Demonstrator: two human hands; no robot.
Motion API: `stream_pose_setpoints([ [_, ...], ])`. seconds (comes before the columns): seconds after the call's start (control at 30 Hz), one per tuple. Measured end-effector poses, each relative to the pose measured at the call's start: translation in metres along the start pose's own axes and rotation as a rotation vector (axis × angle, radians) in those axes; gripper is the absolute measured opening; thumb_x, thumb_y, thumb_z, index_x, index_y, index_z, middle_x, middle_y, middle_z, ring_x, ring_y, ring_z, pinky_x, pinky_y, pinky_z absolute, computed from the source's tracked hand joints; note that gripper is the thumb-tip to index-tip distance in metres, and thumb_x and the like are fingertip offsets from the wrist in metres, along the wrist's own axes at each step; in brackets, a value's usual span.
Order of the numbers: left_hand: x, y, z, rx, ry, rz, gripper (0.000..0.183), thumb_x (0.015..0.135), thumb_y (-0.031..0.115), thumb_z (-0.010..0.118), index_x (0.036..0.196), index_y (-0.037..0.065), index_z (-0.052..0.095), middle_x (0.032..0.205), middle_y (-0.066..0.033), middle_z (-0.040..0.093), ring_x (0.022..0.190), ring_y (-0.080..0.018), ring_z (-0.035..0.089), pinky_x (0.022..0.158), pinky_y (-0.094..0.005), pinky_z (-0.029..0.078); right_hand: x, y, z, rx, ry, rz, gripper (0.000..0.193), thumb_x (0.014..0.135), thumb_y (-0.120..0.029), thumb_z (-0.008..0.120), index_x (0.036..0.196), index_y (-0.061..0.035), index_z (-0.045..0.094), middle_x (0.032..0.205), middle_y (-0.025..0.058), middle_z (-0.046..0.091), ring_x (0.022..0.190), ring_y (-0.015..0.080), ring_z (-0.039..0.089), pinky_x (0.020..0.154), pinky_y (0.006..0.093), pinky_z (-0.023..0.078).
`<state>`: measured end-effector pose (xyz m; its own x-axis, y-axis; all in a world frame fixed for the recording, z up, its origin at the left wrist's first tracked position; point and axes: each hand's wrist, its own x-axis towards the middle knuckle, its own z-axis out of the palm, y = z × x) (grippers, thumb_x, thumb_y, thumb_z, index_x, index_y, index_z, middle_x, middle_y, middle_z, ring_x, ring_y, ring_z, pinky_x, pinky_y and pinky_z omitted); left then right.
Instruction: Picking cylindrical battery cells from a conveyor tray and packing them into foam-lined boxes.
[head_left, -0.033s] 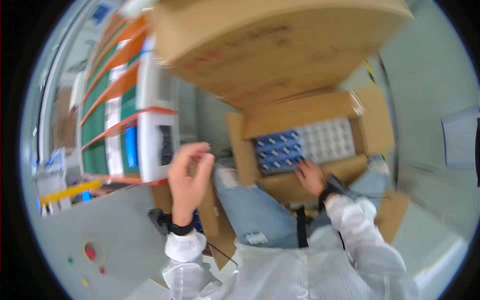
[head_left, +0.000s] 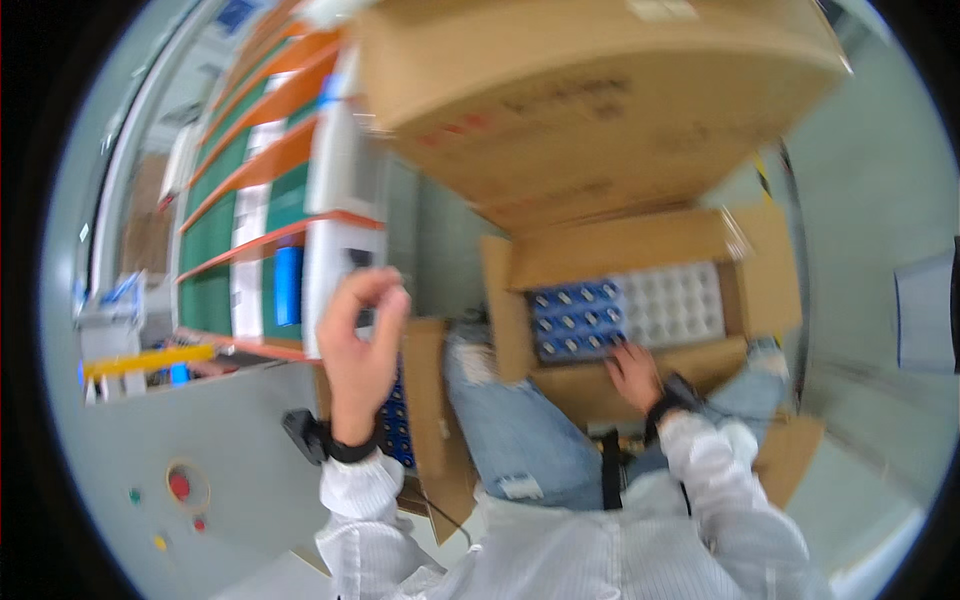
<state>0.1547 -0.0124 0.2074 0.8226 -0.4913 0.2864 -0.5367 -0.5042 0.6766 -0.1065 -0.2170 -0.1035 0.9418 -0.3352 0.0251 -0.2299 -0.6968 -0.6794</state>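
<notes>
My right hand [head_left: 636, 374] reaches over the near wall of an open cardboard box [head_left: 510, 320]. Its fingertips are closed at the end of the nearest row of blue cylindrical cells [head_left: 577, 320], on the cell there, which they partly hide. These cells stand upright in the left part of a tray, their ends up. On the right the white tray [head_left: 675, 304] shows bare round pockets. My left hand [head_left: 360, 340] is raised beside the shelf rack, its thumb and forefinger curved with a small gap; nothing shows between them.
A large cardboard box [head_left: 610, 110] rises behind the open one. At left stands an orange-edged shelf rack [head_left: 270, 200] with a blue cylinder [head_left: 288, 285] on a shelf. Below my left hand another carton [head_left: 428, 400] holds more blue cells. A grey panel [head_left: 250, 430] carries a red button.
The whole view has shifted, so the boxes and rack sit a little farther right. My left hand has moved left relative to the rack; my right hand stays at the same row of cells.
</notes>
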Motion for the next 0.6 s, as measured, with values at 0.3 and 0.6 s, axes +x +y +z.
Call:
stream_pose_setpoints([
  [0.3, 0.255, -0.155, -0.072, 0.611, 0.019, 0.206, 0.031, 0.083, 0.028, 0.065, 0.099, 0.002, 0.068, 0.098, -0.0208, 0.068, 0.096, -0.0375, 0.063, 0.086, -0.0408, 0.049, -0.018, 0.008, 0.009, -0.027, -0.095, 0.042, 0.02, 0.082, -0.02, 0.065, 0.095, -0.0042, 0.064, 0.09, 0.0174, 0.061, 0.087, 0.0392, 0.057, 0.077, 0.0492, 0.045],
  [0.6, 0.391, -0.257, 0.015, 0.595, -0.557, -0.33, 0.045, 0.065, 0.035, 0.08, 0.103, 0.013, 0.073, 0.106, -0.0102, 0.069, 0.092, -0.024, 0.062, 0.082, -0.04, 0.048, -0.002, 0.007, 0.008, -0.06, -0.033, 0.122, 0.016, 0.08, -0.021, 0.066, 0.09, -0.0084, 0.066, 0.087, 0.0124, 0.063, 0.083, 0.0353, 0.059, 0.073, 0.0462, 0.047],
])
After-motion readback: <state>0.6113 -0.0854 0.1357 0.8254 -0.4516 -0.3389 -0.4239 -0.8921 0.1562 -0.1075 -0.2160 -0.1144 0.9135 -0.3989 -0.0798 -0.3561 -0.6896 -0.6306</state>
